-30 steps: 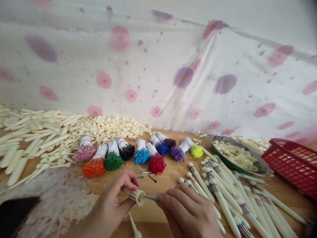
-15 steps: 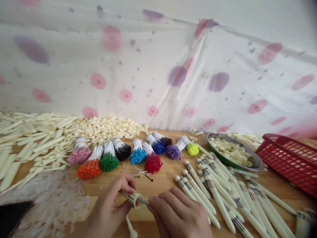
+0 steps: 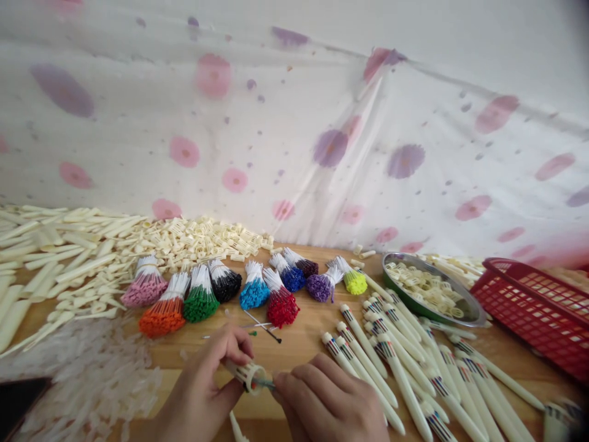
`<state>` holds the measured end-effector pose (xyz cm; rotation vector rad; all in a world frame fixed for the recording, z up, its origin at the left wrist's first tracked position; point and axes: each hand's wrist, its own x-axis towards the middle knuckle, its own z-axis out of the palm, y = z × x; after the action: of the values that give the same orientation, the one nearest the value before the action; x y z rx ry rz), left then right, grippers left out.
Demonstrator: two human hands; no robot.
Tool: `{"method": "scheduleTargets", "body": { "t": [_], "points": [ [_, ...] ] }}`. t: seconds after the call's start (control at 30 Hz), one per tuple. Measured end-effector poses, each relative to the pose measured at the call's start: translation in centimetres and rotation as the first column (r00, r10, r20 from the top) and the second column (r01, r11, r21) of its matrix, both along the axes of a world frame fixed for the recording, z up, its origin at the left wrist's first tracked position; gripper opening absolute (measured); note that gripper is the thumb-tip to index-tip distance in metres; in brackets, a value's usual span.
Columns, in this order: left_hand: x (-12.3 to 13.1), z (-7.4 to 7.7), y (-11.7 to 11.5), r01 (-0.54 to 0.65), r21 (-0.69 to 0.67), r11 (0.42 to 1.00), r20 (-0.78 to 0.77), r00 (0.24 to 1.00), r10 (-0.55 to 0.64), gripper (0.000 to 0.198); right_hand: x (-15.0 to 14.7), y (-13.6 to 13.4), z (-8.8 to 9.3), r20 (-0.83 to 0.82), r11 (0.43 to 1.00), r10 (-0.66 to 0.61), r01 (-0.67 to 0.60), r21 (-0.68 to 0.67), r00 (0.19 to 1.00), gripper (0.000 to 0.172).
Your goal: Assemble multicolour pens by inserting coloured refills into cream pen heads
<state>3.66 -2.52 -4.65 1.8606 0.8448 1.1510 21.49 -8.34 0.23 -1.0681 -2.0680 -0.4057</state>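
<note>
My left hand [image 3: 207, 387] pinches a cream slotted pen tube [image 3: 245, 372] between thumb and fingers, its round open end turned to the right. In my right hand [image 3: 331, 396], closed fingers grip a thin grey rod-like tool [image 3: 264, 383], whose tip enters the tube's opening. What sits inside the tube is too small to make out. A pointed cream pen part [image 3: 237, 426] lies on the table below my hands. Beyond them, a few loose refills [image 3: 262, 325] lie crossed in front of the red refill bundle [image 3: 282, 307].
Bundles of coloured refills, such as the orange bundle [image 3: 161, 316], stand in a row. Finished-looking multicolour pens [image 3: 405, 380] are heaped right, near a metal bowl [image 3: 473, 310] and a red basket [image 3: 529, 294]. Cream parts [image 3: 197, 236] and translucent pieces [image 3: 92, 368] are piled left.
My hands keep almost the same pose, the tool's tip still at the tube's opening. The view has shifted slightly.
</note>
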Motion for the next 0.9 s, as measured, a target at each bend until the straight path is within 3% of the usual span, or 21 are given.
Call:
{"method": "scheduleTargets", "body": {
  "t": [0.1,0.17,0.3,0.4,0.57,0.73,0.9],
  "points": [
    [-0.4,0.4,0.6,-0.079,0.002,0.997,-0.002,0.997,0.079,0.022,0.9,0.2,-0.5,-0.114,0.990,0.032,-0.047,-0.132,0.993,0.011],
    [-0.9,0.6,1.2,-0.127,-0.022,0.992,-0.004,0.992,0.127,0.019,1.3,0.7,-1.8,-0.173,0.958,-0.028,-0.023,-0.287,0.984,0.009],
    [-1.9,0.6,2.5,-0.195,-0.073,0.978,-0.014,0.981,0.194,0.013,1.1,1.8,-5.7,-0.023,0.809,-0.189,0.142,-0.570,0.982,0.013],
    [-2.6,0.4,3.3,-0.246,-0.104,0.964,-0.020,0.969,0.245,0.013,0.6,2.0,-7.1,0.111,0.700,-0.238,0.250,-0.669,0.965,0.011],
    [-3.4,0.4,4.0,-0.297,-0.130,0.946,-0.038,0.955,0.295,0.017,0.6,3.7,-5.2,0.151,0.627,-0.317,0.326,-0.708,0.936,0.013],
    [-3.3,1.0,4.2,-0.313,-0.153,0.938,-0.048,0.950,0.309,0.022,-1.1,9.3,-2.4,0.189,0.582,-0.411,0.416,-0.699,0.892,0.026],
    [-3.2,1.6,4.0,-0.310,-0.166,0.936,-0.046,0.951,0.307,0.026,-3.3,13.8,-1.6,0.309,0.475,-0.410,0.491,-0.730,0.858,0.032]
  ]
}}
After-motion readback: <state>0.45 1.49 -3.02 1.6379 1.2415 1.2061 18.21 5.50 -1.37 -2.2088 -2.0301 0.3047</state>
